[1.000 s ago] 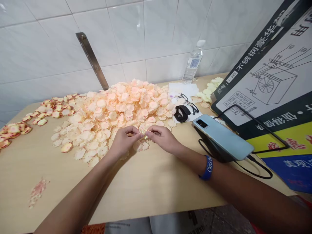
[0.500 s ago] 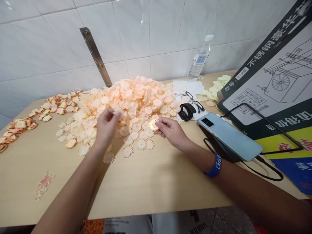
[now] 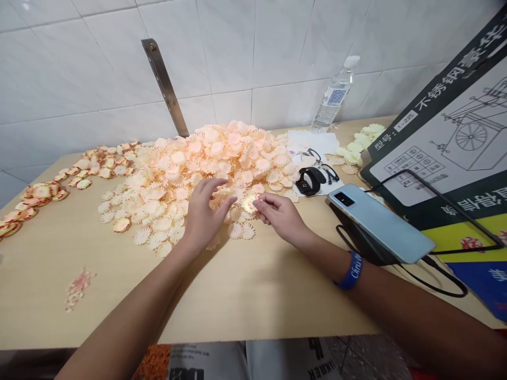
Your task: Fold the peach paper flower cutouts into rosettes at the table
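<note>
A large heap of thin, scallop-edged pale pink and cream discs (image 3: 233,148) lies against the tiled wall. My left hand (image 3: 208,211) is over the heap's front edge, thumb and fingers apart, with nothing seen between them. Just to its right, my right hand (image 3: 279,214) pinches a yellowish disc with red marks (image 3: 249,203) between thumb and fingers. Loose discs (image 3: 241,230) lie on the table below the two hands.
Red-edged discs (image 3: 41,194) lie at the left, small pink scraps (image 3: 79,287) nearer the front. To the right are a black watch (image 3: 309,182), glasses (image 3: 329,173), a water bottle (image 3: 333,100), a blue phone (image 3: 382,224) with cables and a large box (image 3: 455,137).
My left hand has moved right toward my right hand and opened; the pale disc it held is no longer in it. My right hand still holds its disc. The view has shifted slightly.
</note>
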### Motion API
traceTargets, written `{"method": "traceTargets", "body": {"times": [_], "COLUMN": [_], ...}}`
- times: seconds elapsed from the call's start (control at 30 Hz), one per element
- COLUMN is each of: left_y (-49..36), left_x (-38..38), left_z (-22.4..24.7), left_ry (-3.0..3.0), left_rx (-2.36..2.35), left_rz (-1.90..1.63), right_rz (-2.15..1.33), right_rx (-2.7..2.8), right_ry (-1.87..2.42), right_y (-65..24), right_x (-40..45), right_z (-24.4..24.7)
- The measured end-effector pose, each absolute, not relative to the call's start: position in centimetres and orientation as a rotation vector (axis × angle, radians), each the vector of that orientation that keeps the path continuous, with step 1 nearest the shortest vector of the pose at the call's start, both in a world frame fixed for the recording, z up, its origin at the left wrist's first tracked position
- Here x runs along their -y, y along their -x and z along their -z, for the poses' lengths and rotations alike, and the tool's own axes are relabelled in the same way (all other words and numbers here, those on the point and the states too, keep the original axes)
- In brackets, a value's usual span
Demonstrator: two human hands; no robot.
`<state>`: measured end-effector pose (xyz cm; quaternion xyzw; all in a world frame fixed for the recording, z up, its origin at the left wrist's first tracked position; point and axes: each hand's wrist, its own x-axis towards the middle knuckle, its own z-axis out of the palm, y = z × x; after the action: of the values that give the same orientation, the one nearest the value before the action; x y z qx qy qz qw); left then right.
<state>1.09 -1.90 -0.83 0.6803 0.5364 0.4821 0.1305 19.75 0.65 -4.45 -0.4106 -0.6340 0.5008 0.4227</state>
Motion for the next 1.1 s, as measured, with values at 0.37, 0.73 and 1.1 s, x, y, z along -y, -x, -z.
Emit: {"method": "traceTargets", "body": {"times": [0.37, 0.73, 1.1], "left_y": [-2.9, -2.5, -1.4], "left_x": [2.9, 2.2, 1.9], "left_z": [2.1, 0.8, 0.8], "left_ry": [-2.11, -1.213, -1.284], "left_rx": [-1.483, -1.358, -1.221], "left_rz": [-1.144, -1.046, -1.094], "right_rz": [-1.175, -1.264, -1.227], "right_rx": [1.703, 1.65, 1.683], "right_ry": [1.003, 1.019, 0.985], "right_y": [-19.4, -19.5, -19.8], "right_x": [-0.3, -0.6, -1.0], "right_z": [4.5, 4.1, 4.1]}}
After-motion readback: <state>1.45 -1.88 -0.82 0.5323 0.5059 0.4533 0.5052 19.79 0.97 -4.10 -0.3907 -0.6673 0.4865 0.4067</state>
